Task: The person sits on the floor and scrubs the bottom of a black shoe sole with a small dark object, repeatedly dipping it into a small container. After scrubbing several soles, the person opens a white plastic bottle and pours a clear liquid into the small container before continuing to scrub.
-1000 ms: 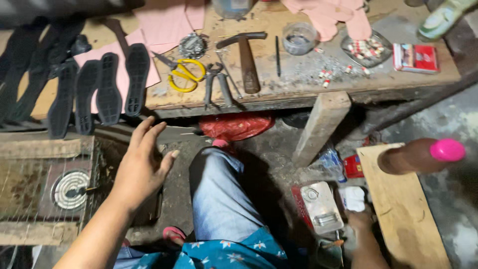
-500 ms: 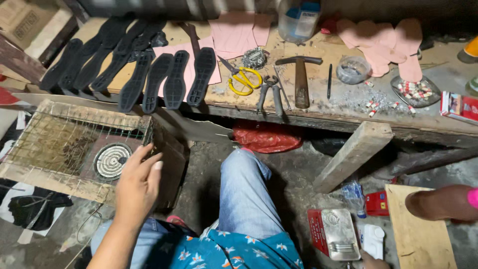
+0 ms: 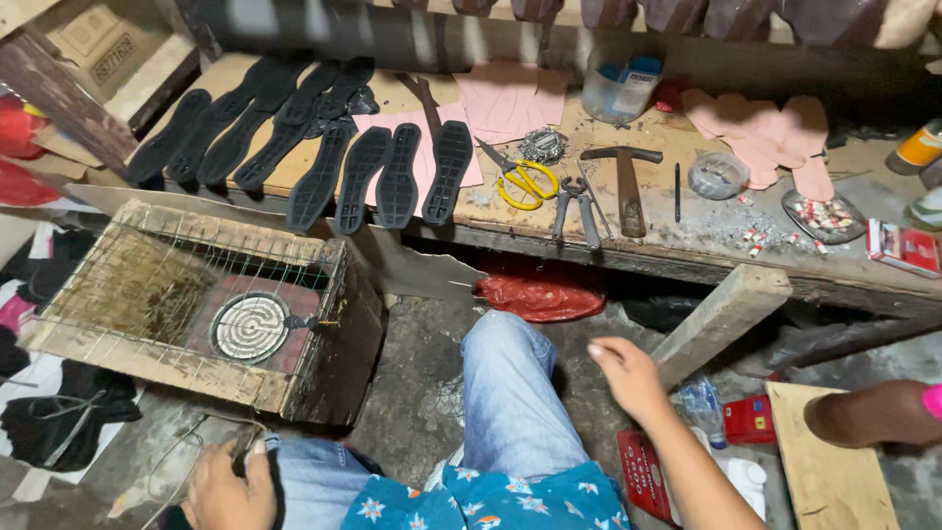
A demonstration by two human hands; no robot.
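My left hand (image 3: 231, 489) is low at the bottom left, beside my knee, with its fingers curled round the end of a thin cable (image 3: 169, 473) that loops over the floor. Just above it stands a wooden box (image 3: 324, 373) with a wire grid on top and a round heating coil (image 3: 249, 327) inside. My right hand (image 3: 628, 375) hovers to the right of my jeans-clad knee (image 3: 505, 393), fingers loosely apart and holding nothing. It is nearest to a slanted wooden plank (image 3: 721, 316).
On the workbench (image 3: 687, 245) lie several black shoe soles (image 3: 397, 177), pink insoles (image 3: 510, 98), yellow scissors (image 3: 525, 182), pliers (image 3: 579, 211), a hammer (image 3: 628, 186) and a plastic jar (image 3: 620, 86). A red bag (image 3: 540, 294) sits underneath. Another person's foot (image 3: 873, 412) rests on a board at right.
My left hand dropped from the box's side to the floor and closed on the cable. My right hand rose into view beside my knee. The view swung left and down.
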